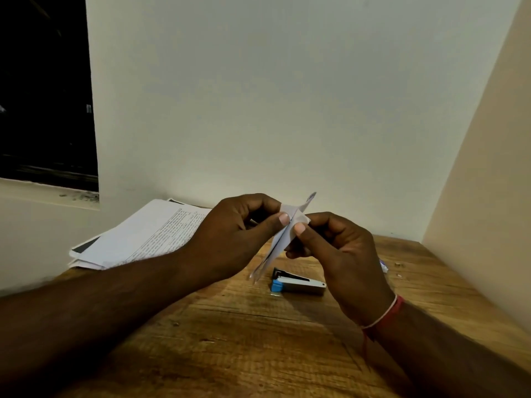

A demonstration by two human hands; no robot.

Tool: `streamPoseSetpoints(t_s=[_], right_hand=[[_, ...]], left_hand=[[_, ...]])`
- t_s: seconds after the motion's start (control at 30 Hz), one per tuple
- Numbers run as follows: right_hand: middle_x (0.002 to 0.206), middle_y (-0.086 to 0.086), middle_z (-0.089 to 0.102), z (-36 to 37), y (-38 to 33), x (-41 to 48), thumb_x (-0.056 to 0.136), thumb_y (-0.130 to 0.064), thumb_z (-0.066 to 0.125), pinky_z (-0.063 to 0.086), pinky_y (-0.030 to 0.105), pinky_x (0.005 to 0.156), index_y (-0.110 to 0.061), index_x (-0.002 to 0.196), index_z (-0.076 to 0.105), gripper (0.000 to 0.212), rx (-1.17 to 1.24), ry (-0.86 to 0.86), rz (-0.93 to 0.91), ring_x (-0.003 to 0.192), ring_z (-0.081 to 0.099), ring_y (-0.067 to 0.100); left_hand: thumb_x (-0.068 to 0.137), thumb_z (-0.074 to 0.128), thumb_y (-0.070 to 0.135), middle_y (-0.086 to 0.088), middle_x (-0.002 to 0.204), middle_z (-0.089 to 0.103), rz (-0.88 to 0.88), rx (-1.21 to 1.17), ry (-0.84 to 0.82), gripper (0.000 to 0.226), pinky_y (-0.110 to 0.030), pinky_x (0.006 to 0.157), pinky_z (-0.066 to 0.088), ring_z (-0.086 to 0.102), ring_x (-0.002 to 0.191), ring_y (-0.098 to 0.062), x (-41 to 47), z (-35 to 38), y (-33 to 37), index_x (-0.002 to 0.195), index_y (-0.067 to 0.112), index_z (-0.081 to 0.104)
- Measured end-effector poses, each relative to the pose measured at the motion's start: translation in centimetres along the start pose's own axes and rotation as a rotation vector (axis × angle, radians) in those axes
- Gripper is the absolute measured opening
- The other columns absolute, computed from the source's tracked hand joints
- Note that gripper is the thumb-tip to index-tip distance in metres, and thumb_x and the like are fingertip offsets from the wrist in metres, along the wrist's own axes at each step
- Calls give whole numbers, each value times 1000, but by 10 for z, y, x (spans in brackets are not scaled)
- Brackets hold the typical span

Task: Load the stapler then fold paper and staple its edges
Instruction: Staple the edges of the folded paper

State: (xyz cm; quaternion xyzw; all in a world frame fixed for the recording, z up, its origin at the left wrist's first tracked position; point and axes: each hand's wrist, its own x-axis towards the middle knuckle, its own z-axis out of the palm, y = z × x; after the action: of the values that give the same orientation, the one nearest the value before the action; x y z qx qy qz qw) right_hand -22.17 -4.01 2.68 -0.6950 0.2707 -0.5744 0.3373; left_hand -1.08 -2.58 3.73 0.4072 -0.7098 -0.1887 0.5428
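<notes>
Both hands are up over the table, and the folded paper (pixel 278 248) is caught between them. The left hand (pixel 232 234) pinches it from the 9 o'clock side, thumb (pixel 275 221) pressed flat on the sheet and the other fingers curled in behind it. The right hand (pixel 342 254) pinches from 3 o'clock, its thumb (pixel 301 228) just beside the left one, with the rest of its fingers curled under. The paper is seen almost edge-on and tilted: its top corner pokes out above the thumbs toward 1 o'clock, and its lower end trails down toward 7 o'clock, clear of the fingers.

Below the hands, the stapler (pixel 298 282) lies on the table (pixel 230 340), its blue end pointing to 9 o'clock and its grey body running to 3 o'clock. No hand touches it. The paper's lower tip hangs near that blue end, at about the stapler's 10 o'clock.

A red and white thread (pixel 385 314) circles the right wrist. At 10 o'clock from the hands, a stack of printed sheets (pixel 143 234) rests at the table's far edge against the wall (pixel 287 96). At 3 o'clock, a small white and purple thing (pixel 383 265) peeks out past the right hand, too small to identify. The table is brown wood grain, the walls are pale, and there is a dark window (pixel 43 96) at 9 o'clock.
</notes>
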Motion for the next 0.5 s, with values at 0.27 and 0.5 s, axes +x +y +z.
streamPoseSetpoints(t_s=[0.27, 0.5], right_hand=[[97, 16, 82, 0, 3, 1, 100, -23, 68, 68, 48, 85, -7, 109, 79, 21, 55, -36, 22, 88, 79, 35], [99, 14, 82, -4, 5, 1, 101, -27, 64, 66, 39, 84, -5, 113, 77, 27, 93, -47, -18, 94, 78, 31]], left_hand=[[109, 71, 30, 3, 102, 85, -39, -15, -17, 14, -51, 97, 63, 80, 101, -19, 2, -1, 1, 107, 25, 84], [111, 69, 29, 3, 99, 83, -35, -60, -9, 15, -34, 86, 63, 77, 97, -13, 3, 0, -3, 104, 24, 81]])
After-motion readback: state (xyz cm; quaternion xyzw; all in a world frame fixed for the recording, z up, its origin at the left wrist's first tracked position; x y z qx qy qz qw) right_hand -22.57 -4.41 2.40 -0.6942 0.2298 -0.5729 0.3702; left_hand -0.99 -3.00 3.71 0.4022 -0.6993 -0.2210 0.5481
